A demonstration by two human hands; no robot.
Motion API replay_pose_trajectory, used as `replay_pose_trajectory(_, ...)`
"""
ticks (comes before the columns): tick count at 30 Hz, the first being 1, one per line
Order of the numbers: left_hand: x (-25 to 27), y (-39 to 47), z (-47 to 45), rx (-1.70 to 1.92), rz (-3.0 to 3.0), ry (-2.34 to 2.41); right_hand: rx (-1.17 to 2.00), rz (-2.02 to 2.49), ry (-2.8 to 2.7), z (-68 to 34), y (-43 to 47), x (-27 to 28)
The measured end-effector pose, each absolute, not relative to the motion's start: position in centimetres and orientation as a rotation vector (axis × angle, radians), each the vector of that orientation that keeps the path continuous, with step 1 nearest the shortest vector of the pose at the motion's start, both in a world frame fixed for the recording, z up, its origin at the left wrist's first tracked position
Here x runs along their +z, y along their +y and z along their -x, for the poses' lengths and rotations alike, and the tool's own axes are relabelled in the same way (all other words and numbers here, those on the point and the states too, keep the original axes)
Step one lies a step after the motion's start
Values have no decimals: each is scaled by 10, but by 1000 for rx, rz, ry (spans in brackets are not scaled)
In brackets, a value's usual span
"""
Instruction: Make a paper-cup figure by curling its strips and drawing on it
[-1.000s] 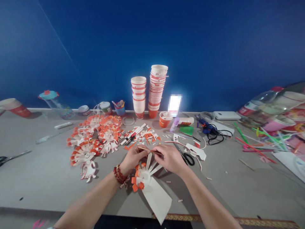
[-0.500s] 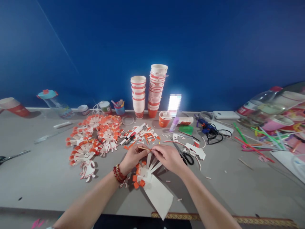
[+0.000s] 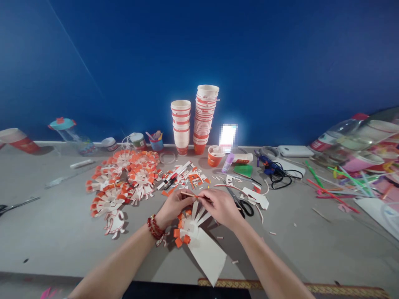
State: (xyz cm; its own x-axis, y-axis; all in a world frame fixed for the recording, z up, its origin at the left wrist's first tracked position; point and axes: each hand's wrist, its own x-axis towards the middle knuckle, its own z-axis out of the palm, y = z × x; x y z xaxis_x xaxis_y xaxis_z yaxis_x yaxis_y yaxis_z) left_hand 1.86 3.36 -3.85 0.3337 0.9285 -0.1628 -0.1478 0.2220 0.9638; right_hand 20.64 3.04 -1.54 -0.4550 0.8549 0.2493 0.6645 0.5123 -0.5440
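Note:
A paper cup cut into strips (image 3: 207, 254) lies before me, with curled orange ends on its left, straight white strips at the top and a broad uncut white panel towards me. My left hand (image 3: 175, 206), a red bead bracelet (image 3: 156, 227) at its wrist, is closed in a pinch on a thin light stick (image 3: 188, 194). Opposite it, my right hand (image 3: 220, 205) pinches the tip of one paper strip against the stick's end. Those fingertips nearly meet, and the strip's tip is mostly hidden. Black-handled scissors (image 3: 246, 207) lie beside my right hand.
Finished curled paper figures (image 3: 109, 201) are heaped at left. Paper scraps (image 3: 187, 176) lie beyond my hands. Two tall cup stacks (image 3: 205, 120) stand by the wall, near a purple glue stick (image 3: 228, 162). A blue glue gun (image 3: 271, 166) and coloured straws (image 3: 332, 195) are at right.
My hands stay almost in place at the strip's tip, with only slight finger movement on the stick. The cut cup keeps its position.

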Motion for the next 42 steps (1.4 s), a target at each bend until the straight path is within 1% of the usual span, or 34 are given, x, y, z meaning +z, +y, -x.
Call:
replay_pose_trajectory(15,-33,33,-19,872,-1117,950,660,1216,-2233,-209,32,-14)
replay_pose_trajectory(20,-37,34,-17,865,-1133,950,550,1210,-2295,-210,31,-13)
replay_pose_trajectory(26,-34,33,-17,860,-1164,975,490,1220,-2282,-208,30,-13)
replay_pose_trajectory(32,-31,34,-16,892,-1179,955,413,1137,-2256,-205,29,-13)
replay_pose_trajectory(39,-33,34,-17,911,-1099,942,253,1053,-2286,-201,27,-11)
replay_pose_trajectory(42,-32,34,-18,899,-1100,951,244,1039,-2296,-202,25,-8)
